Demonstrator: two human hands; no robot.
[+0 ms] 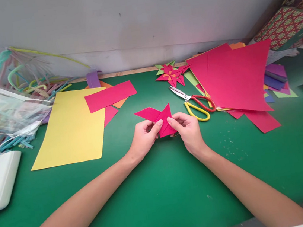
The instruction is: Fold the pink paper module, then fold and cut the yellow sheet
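Between my two hands is a folded red paper piece (165, 121) with pointed flaps, one pointing left and one pointing up. My left hand (145, 136) pinches its left side, thumb on top. My right hand (186, 129) grips the right side, its thumb pressed on the front. The fingers behind the paper are mostly hidden. To the right of it lie scissors (192, 102) with one red and one yellow handle, blades slightly apart. Beyond them, at the back, rest red folded paper stars (170, 74) with green and orange parts.
A yellow sheet (69, 128) lies left, with a red strip (111, 96) over its corner. Large red sheets (233, 75) are stacked at right, near purple paper scraps (275, 77). Pipe cleaners (37, 82) and a white box-like object (0, 180) sit far left on the green table (164, 202).
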